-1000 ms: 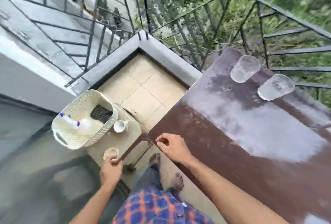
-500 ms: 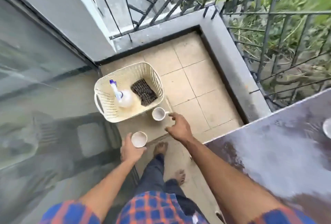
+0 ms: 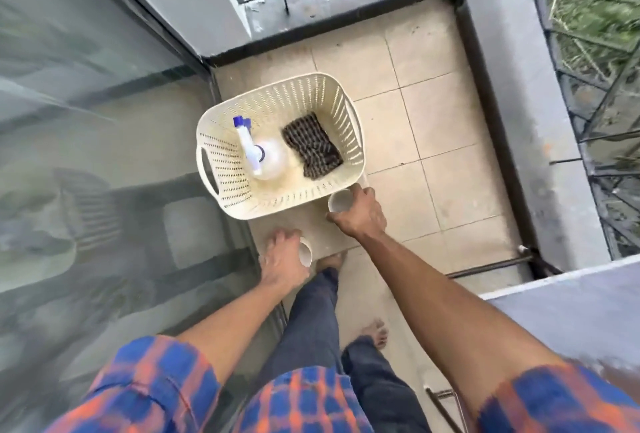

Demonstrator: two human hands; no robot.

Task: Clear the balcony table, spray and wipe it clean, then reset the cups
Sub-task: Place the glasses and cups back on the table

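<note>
Hidden: your left hand (image 3: 284, 256) wraps a cup (image 3: 306, 251), mostly covered.
Right hand (image 3: 360, 213): clamped on second cup (image 3: 339, 199), beside basket (image 3: 221, 169).
Counter (image 3: 568, 308): cut off, lower right.

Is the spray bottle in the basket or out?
In. The spray bottle lies inside the cream basket, beside the dark cloth. Neither hand touches it; each is on a cup.

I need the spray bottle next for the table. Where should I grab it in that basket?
Take the spray bottle by its neck, just under the blue-and-white trigger head, coming straight down from above: the basket walls block the sides, and the cloth lies clear.
</note>
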